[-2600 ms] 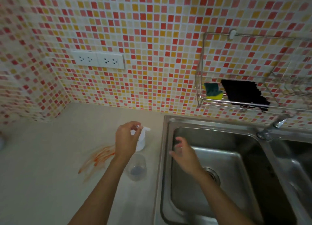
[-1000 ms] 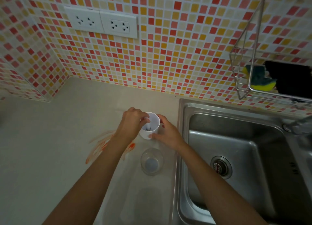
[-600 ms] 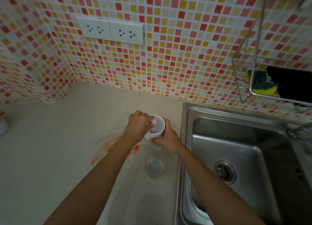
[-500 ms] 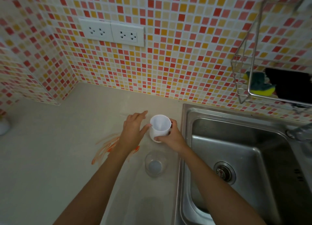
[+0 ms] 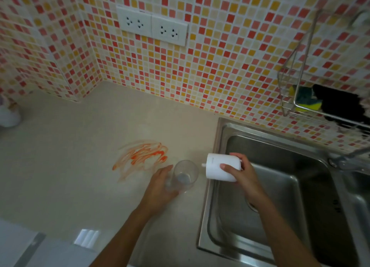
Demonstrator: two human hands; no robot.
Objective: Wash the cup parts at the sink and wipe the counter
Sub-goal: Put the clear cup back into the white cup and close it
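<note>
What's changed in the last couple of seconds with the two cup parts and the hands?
The right hand has taken the white cup part over alone, tipped it onto its side and carried it right, to the sink edge. The left hand let go of it and dropped to the clear cup, now closing around it on the counter. The orange smear is unwiped; the sponge remains in the rack.

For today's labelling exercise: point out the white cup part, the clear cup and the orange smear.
white cup part (image 5: 218, 167), head view, on its side wall.
clear cup (image 5: 187, 166), head view, on its rim.
orange smear (image 5: 143, 156), head view, on its middle.
</note>
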